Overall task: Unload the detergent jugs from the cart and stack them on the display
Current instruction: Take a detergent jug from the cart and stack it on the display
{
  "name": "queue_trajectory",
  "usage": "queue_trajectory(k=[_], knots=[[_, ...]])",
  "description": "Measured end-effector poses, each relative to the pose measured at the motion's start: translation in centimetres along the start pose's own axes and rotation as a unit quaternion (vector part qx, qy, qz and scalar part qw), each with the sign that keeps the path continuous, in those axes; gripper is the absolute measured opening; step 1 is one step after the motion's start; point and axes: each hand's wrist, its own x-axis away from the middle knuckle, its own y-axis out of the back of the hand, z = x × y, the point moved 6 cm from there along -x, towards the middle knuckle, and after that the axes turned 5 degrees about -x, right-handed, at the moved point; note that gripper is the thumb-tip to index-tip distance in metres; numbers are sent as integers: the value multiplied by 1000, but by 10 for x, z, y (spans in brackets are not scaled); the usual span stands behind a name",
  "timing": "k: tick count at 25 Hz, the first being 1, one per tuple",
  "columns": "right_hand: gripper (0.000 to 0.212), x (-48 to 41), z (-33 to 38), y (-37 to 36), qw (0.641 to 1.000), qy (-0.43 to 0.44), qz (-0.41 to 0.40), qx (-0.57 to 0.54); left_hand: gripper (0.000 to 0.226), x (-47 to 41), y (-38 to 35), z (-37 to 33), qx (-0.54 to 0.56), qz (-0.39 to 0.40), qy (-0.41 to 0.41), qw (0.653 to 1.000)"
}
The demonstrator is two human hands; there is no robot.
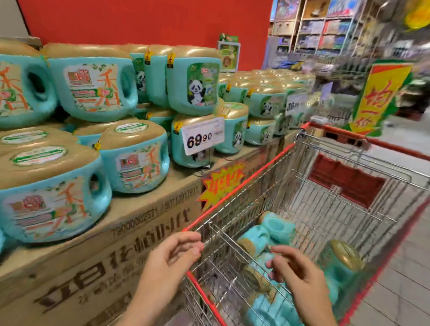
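Fingers (pixel 192 242) of left hand (pixel 174 253) and right hand (pixel 296 273) curl loosely by the cart (pixel 242 181).

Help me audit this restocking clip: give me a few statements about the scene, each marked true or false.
1. Teal jugs lie in the cart. True.
2. The left hand grips a jug. False: it holds nothing, its fingers loosely curled near the cart's red rim.
3. The price tag on the display reads 69.90. True.
4. The wall behind the display is blue. False: it is red.
5. The right hand is over the display. False: it is over the cart's basket, above the jugs.
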Motion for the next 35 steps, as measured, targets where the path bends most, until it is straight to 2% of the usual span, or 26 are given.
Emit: queue_trajectory(k=[4,8,12,16,22,26,30,33,35], knots=[[14,28,-31,97,997,-48,-61,0,22,37,-75,60,1,7,79,997],[17,28,-41,163,995,-103,3,19,22,67,-148,91,24,-26,145,989],[18,-5,-32,217,993,-94,31,65,19,74,-204,98,27,-72,179,981],[22,-66,-31,226,991,-98,65,68,18,43,-236,95,17,-99,169,981],[17,-208,-76,183,975,-94,144,139,22,-85,-264,141,27,-160,178,971],[19,-300,-147,149,943,-128,197,237,16,-169,-274,210,45,-207,296,931],[24,-359,-231,133,883,-145,259,362,30,-203,-280,291,118,-267,426,856],[38,-391,-300,125,836,-189,318,404,32,-222,-276,349,109,-293,452,836],[50,-411,-347,116,829,-216,338,391,33,-234,-274,386,141,-326,474,806]])
